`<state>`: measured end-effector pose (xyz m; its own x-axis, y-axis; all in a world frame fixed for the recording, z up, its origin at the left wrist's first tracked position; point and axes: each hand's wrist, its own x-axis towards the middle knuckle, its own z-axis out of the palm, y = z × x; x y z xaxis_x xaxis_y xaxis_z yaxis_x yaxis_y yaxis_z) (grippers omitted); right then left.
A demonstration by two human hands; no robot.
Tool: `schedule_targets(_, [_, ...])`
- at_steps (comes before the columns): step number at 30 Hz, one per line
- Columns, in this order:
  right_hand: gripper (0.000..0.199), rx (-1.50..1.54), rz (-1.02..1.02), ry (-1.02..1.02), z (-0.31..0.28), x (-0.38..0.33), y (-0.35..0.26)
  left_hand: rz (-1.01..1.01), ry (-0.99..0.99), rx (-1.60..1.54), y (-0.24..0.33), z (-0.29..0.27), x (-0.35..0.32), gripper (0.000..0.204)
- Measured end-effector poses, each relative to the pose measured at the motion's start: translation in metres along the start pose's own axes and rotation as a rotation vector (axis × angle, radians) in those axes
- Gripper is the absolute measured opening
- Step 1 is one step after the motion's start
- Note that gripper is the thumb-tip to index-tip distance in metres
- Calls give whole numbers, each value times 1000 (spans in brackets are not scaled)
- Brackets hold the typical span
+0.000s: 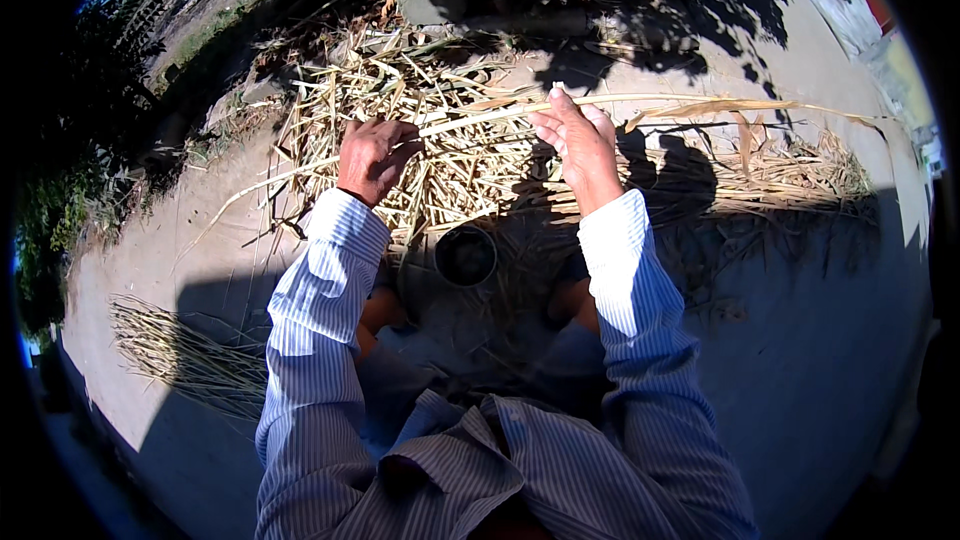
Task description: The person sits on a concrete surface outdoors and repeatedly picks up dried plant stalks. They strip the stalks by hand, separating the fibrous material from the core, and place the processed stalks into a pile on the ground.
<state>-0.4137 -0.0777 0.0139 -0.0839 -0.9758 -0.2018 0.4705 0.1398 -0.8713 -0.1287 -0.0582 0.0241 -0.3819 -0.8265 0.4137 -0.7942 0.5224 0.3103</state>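
Long stalk — pale, thin and gently bowed — held crosswise in front of the body, above a heap of cut stalks. Its narrow end slopes down toward the ground on the left; its other end reaches far to the right, where a dry leaf trails along it. The left hand is curled around the stalk, knuckles upward. The right hand meets the stalk further along, fingers partly extended and a small white patch at one fingertip (how firmly these fingers close on it cannot be told).

Beneath the hands, the heap lies in strong sunlight, its pieces crossing at many angles. To its right lies a spread of longer dry stalks, partly in shadow. A dark round bucket stands at the near edge of the heap, between the person's lower legs; its contents are too dim to identify. At the lower left, a bundle of thin stalks lies half in shade on the pale ground. Striped sleeves cover both forearms. Beyond the heap sits a pale block.
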Motion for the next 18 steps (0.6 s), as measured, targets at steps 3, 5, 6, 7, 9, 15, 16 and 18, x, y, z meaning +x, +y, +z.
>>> schedule_targets(3, [43, -37, -3, 13, 4, -1, 0, -223, -25, -44, -6, 14, -7, 23])
schedule_targets(5, [43, -55, -20, 20, 3, 0, 1, -361, 86, -570, -10, 18, -10, 20])
schedule_targets(6, [43, -66, -26, 22, 2, 1, 2, -511, 166, -1080, -13, 20, -9, 19])
schedule_targets(7, [41, -73, -7, 47, 0, 3, 5, -422, 255, -1057, -34, 15, -6, 16])
schedule_targets(9, [40, -102, -10, 80, -10, 6, 2, -467, 309, -1003, -44, -1, 9, 16])
schedule_targets(15, [42, -95, -23, 123, 0, 6, 3, -14, -40, -100, -17, 5, 6, 36])
schedule_targets(16, [43, -78, -43, 149, 2, 6, 5, 63, -86, -29, -23, 13, 2, 34])
schedule_targets(18, [44, -69, -32, 176, 11, 3, 1, 66, 20, -123, -28, 15, 0, 32])
